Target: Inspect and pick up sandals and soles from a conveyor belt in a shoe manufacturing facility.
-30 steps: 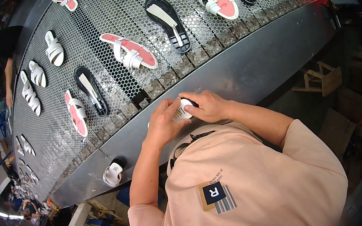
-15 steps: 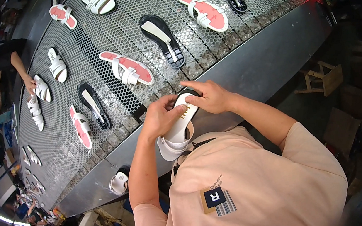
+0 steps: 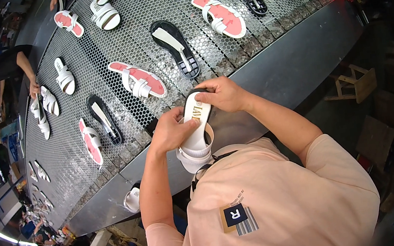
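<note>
Between my two hands is a white sandal with a white insole and a dark sole edge, its strap end toward my body. My left hand wraps its side, thumb lying on the insole. At the heel end, my right hand pinches the sandal with the thumb on top and fingers beneath. Just past my hands on the metal mesh conveyor lie a black sole with a pale strip and a white-strapped upper with a pink-patched underside.
More black soles and pink-patched uppers lie along the conveyor. Its metal side rail runs before me. Another white sandal sits beside my left forearm. Across the belt a co-worker's hand touches white sandals. A wooden stool stands right.
The sandal in my hands has turned more upright, my right hand shifting slightly left and up. Another person's hand and a further white sandal have come into view at the top left.
</note>
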Demonstrator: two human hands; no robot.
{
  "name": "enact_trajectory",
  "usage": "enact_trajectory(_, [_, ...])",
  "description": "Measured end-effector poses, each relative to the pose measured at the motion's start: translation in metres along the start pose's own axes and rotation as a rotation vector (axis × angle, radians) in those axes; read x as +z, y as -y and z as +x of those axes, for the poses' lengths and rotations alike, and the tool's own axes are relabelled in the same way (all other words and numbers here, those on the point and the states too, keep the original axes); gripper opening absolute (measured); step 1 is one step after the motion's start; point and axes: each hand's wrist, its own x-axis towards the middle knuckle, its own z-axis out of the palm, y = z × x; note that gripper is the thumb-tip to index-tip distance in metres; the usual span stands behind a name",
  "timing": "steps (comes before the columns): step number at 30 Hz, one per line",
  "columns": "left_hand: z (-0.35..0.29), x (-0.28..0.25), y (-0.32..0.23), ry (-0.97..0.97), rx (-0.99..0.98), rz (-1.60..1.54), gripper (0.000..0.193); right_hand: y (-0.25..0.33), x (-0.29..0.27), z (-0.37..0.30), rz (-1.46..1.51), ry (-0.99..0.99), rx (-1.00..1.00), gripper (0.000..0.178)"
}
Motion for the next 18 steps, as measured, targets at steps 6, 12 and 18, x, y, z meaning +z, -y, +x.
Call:
enact_trajectory(6, [0.007, -0.001, 0.001, -0.155, 0.013, -0.123, 0.036, -0.028, 0.02, -0.016, 0.023, 0.106, 0.231, 0.032])
enact_trajectory(12, [0.009, 0.007, -0.004, -0.219, -0.025, -0.14, 0.031, -0.03, 0.023, -0.011, -0.017, 0.133, 0.362, 0.022])
enact_trajectory(18, [0.011, 0.014, -0.009, -0.246, -0.023, -0.248, 0.043, -0.035, 0.015, -0.014, 0.004, 0.112, 0.296, 0.021])
